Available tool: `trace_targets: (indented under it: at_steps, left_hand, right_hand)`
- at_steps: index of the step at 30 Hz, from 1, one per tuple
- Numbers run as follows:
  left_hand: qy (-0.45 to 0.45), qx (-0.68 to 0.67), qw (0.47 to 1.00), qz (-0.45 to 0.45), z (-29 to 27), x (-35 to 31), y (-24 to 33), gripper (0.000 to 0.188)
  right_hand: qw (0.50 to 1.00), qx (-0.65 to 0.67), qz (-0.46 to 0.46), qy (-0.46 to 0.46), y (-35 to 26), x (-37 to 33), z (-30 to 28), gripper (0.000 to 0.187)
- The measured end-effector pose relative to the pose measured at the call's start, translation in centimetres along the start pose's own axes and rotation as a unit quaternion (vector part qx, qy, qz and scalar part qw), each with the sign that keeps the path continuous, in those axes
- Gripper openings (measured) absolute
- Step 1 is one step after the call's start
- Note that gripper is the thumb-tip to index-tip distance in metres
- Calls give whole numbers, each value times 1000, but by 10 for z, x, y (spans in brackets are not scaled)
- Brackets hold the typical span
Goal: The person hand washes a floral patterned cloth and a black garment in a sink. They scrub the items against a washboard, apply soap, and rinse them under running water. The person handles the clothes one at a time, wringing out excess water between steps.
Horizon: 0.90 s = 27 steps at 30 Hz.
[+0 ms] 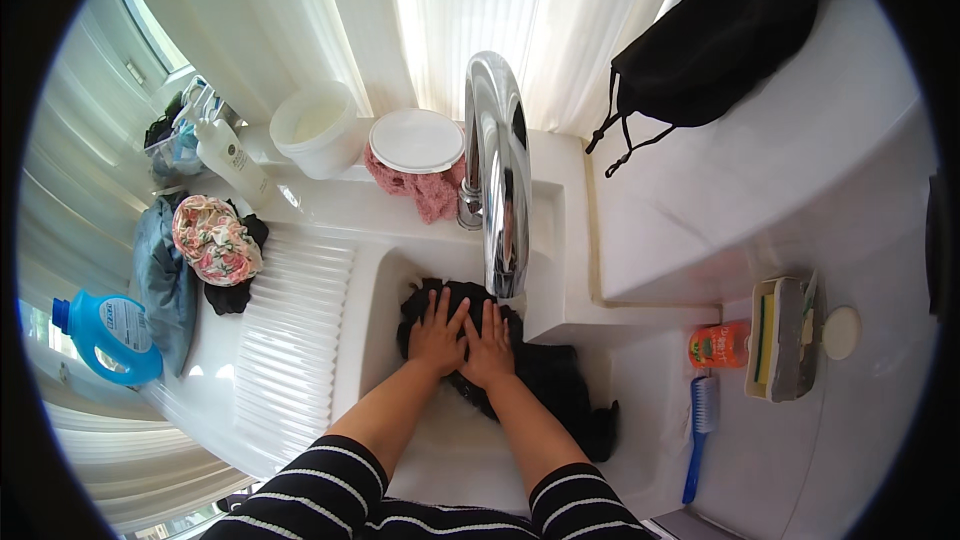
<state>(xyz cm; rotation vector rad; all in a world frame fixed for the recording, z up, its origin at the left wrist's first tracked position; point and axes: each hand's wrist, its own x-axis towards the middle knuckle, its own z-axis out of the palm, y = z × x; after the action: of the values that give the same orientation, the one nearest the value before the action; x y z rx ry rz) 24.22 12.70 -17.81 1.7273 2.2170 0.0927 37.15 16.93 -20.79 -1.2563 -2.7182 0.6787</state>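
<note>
Both of my hands press down on a wet-looking black cloth garment (pixel 556 385) bunched inside the white sink (pixel 384 305). My left hand (pixel 437 337) lies flat on its far left part, fingers stretched out. Close beside it, my right hand (pixel 487 348) also rests flat with its fingers spread, the two hands touching near the thumbs. The cloth trails off to the right and nearer along the basin. What lies under the palms is hidden. A tall chrome faucet (pixel 508 180) arches over the sink just beyond my fingers.
Left of the sink are a ribbed washboard surface (pixel 295 330), a floral cloth (pixel 215 240) and a blue detergent bottle (pixel 118 337). Behind stand a pump bottle (pixel 232 160), a white tub (pixel 316 130) and a lidded container (pixel 417 140). A blue brush (pixel 700 435) lies right; a black bag (pixel 715 40) hangs there.
</note>
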Motion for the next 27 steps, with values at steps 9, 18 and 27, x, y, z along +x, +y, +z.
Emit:
trace_targets:
  at_steps: [9, 18, 27]
  left_hand:
    - [-104, -22, 994, 1, -7, 12, -8, 84]
    - [-182, 239, 950, 84, -25, -50, -2, 90]
    - [-302, -278, 908, -85, -74, -41, -20, 43]
  right_hand:
    - [996, 56, -5, -75, 0, 9, -23, 98]
    - [984, -74, 76, -143, 28, -69, -26, 71]
    - [794, 526, 280, -119, 43, -105, -127, 36]
